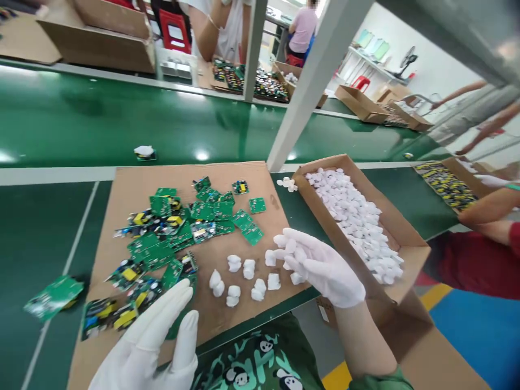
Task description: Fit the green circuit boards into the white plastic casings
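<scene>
My left hand (150,346), in a white glove, is at the lower left with its fingers stretched and thumb apart. It holds nothing and is over the near edge of a pile of green circuit boards (150,252), some with yellow and black parts upward. My right hand (329,271), also gloved, is palm up with its fingers curled around a few small white pieces (299,254). Beneath and to the left of it, several white soft-looking lumps (234,264) lie in loose rows on the cardboard sheet (260,176).
An open carton (412,254) full of white pieces stands at the right, with a few loose pieces (287,184) by its corner. One board (54,298) lies on the left. Behind a metal post (303,92) runs a green conveyor belt (182,124) carrying a board. Other people sit beyond.
</scene>
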Motion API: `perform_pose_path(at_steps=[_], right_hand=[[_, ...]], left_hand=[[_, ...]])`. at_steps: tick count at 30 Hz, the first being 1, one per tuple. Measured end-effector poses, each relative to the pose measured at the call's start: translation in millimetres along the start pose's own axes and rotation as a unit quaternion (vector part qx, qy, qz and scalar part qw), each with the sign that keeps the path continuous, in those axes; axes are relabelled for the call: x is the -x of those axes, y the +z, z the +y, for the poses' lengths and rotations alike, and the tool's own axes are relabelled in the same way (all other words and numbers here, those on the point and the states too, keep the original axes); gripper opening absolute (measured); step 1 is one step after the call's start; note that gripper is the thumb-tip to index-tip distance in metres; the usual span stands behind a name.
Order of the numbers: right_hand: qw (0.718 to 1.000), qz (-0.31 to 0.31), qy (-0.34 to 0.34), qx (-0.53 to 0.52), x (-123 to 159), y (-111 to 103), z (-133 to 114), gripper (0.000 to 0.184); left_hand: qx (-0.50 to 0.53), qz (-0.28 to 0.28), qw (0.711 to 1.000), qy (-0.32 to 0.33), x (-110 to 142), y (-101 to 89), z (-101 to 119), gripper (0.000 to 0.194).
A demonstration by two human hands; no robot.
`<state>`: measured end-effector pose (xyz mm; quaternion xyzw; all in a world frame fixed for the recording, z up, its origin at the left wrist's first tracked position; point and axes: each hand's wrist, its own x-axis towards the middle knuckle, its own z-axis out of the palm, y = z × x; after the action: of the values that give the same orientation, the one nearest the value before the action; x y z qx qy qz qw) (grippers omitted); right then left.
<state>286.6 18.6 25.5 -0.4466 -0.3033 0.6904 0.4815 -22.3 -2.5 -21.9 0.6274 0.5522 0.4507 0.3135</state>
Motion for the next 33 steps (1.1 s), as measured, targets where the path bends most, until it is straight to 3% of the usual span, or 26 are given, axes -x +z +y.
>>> perform_pose_path(at_steps=[4,8,14,17,20,22,27,30,33], right_hand=[[0.999,-0.041,-0.026,0.024,-10,13,11,0.032],[0.997,-0.038,-0.059,0.043,-16,24,17,0.019],[0.995,-0.006,-0.050,0.081,-14,22,22,0.035],[0.996,0.036,-0.060,0.055,-11,17,26,0.028],[0.993,0.083,-0.067,0.045,-11,16,26,0.032],[0.991,0.105,-0.063,0.059,-11,17,25,0.031],[0.990,0.104,-0.061,0.068,-12,14,27,0.039],[0.990,0.107,-0.088,0.036,-15,14,34,0.035],[0.989,0.094,-0.112,0.026,-17,20,39,0.030]], left_hand=[[-0.225,0.103,0.969,0.025,-6,-13.0,15,0.054],[-0.266,0.114,0.956,0.041,-12,-19.9,23,0.055],[-0.258,0.113,0.958,0.056,-18,-25.8,19,0.052],[-0.262,0.102,0.956,0.086,-23,-26.6,15,0.045],[-0.309,0.089,0.939,0.125,-23,-24.2,12,0.040],[-0.348,0.052,0.925,0.144,-19,-22.1,10,0.040],[-0.436,-0.079,0.882,0.162,-5,-18.6,9,0.037],[-0.478,-0.108,0.859,0.150,0,-14.9,7,0.035],[-0.488,-0.103,0.856,0.133,1,-10.0,4,0.032]])
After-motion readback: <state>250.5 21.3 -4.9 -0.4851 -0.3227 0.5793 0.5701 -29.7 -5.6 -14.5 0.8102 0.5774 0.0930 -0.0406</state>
